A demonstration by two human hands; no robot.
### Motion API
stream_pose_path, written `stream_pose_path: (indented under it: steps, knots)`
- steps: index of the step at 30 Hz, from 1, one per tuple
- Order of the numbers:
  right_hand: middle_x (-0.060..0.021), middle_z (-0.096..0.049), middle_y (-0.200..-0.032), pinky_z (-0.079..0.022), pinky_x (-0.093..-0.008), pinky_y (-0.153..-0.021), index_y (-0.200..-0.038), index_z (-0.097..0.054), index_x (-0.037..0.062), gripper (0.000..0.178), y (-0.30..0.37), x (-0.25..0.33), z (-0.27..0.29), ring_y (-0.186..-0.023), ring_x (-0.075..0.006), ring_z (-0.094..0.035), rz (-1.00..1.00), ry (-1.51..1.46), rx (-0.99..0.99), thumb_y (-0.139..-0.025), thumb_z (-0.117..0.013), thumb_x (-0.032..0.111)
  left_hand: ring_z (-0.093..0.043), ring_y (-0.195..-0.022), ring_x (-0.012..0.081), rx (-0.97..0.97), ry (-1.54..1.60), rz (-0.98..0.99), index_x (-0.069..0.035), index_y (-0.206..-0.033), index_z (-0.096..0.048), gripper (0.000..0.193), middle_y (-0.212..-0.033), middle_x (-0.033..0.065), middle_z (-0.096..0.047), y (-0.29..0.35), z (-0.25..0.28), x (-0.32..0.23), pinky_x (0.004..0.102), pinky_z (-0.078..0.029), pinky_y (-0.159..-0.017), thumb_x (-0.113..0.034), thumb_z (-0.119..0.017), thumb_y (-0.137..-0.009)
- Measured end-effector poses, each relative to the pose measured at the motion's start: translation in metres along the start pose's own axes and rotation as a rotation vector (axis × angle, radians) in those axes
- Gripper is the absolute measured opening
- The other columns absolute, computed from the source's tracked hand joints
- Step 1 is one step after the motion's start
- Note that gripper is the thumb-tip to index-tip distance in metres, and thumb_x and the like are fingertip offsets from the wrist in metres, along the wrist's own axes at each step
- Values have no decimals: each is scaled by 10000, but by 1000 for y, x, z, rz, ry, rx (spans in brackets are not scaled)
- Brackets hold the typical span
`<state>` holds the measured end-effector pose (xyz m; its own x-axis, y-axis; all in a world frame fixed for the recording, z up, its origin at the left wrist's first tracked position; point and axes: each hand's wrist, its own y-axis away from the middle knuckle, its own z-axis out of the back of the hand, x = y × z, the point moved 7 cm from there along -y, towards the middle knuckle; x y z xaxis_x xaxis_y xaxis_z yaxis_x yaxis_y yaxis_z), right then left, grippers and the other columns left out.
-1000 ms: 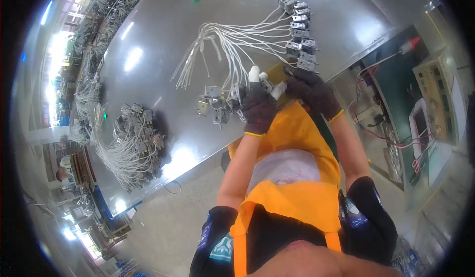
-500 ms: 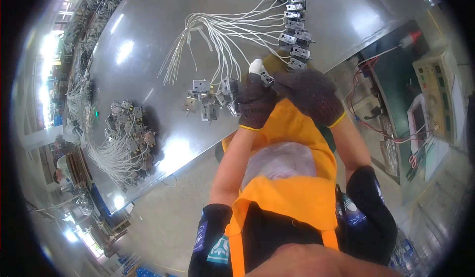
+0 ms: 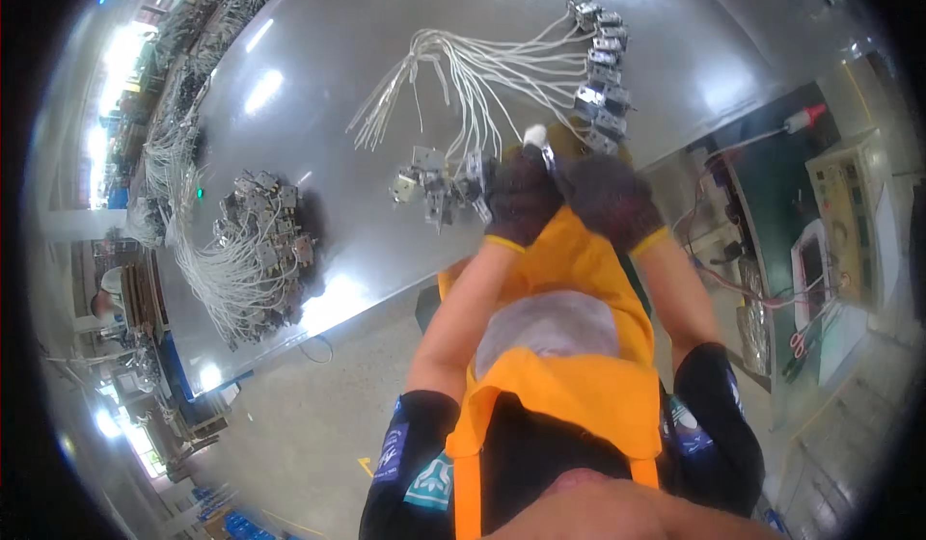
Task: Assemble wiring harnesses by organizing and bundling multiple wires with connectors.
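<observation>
Pinching one metal part point(image 3: 549, 156), left grip point(image 3: 522, 196) closed, right grip point(image 3: 611, 199) unclear, one row of wired parts point(image 3: 604, 75) beyond

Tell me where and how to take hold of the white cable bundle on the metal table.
I'd grip the white cable bundle at its narrow bend, coming from the far side. The strands gather closest there. Rightward they fan out to the row of metal units, and the loose ends splay toward the near left, so gripping at either spread would likely miss some.
</observation>
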<state>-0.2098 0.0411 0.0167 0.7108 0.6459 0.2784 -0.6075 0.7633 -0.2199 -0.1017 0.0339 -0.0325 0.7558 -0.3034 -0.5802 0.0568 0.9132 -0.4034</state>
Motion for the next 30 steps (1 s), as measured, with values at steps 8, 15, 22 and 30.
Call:
stream_pose_path:
  steps: [8,15,22,30]
  knots:
    - [-187,-648,-836,-496,-449,-725,-1035,-642,91,285,9,1,18,-792,-373,-627,-221,-56,257,-910,-512,312,-509,-1116,433,-29,-196,-116,51,-1197,-506,452,-1205,294,-497,14,55,-47,444,-440,-958,-129,-641,-805]
    - [-180,-655,-945,-507,-367,-747,-1204,-599,78,375,1,20,-18,-859,-287,-649,-134,-562,102,-868,-627,242,-558,-1030,381,280,-469,-132,-69,-1380,-405,594,-1085,204,-589,11,87,27,489,-406,-936,-151,-651,-846]
    - [-152,-656,-1015,-499,-329,-754,-1216,-554,1,376,-13,-5,-38,-882,-197,-639,-394,-1194,-258,-871,-605,142,-589,-853,225,7,929,210,-41,-1390,-358,563,-902,73,-569,-16,98,18,362,-478,-771,-34,-581,-873]
    - [-207,-634,-1083,-474,-408,-889,-1248,-551,45,416,0,-15,-35,-1010,-353,-605,-321,-767,-132,-846,-552,149,-536,-947,150,-227,1237,650,-101,-1312,-414,492,-1065,46,-552,18,11,31,310,-470,-811,-151,-664,-892]
